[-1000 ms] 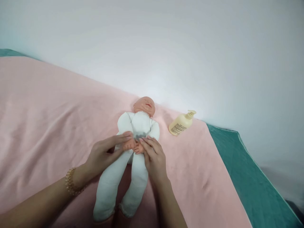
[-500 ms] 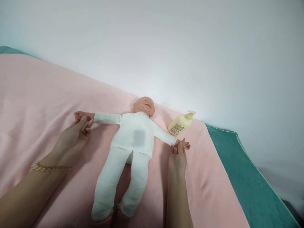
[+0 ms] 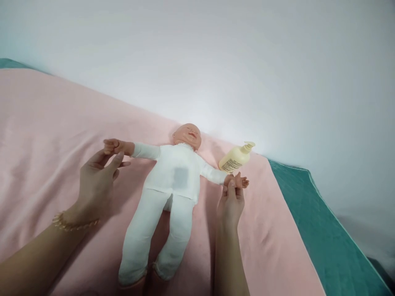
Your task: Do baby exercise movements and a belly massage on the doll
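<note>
A baby doll (image 3: 173,181) in a white suit lies on its back on a pink blanket (image 3: 55,135), head toward the wall, both arms spread out sideways. My left hand (image 3: 95,183), with a gold bracelet at the wrist, holds the doll's small hand at the left with thumb and fingers. My right hand (image 3: 231,201) grips the doll's other small hand at the right, just below a lotion bottle. A grey patch shows on the doll's belly.
A cream pump bottle (image 3: 236,158) lies on its side on the blanket by the doll's right-side arm. A teal sheet (image 3: 327,238) shows beyond the blanket's right edge. A white wall rises right behind the doll's head.
A second ago both hands held the doll's hands together over its belly. They have pulled the arms apart and out to the sides; in the last half second both hands lifted slightly.
</note>
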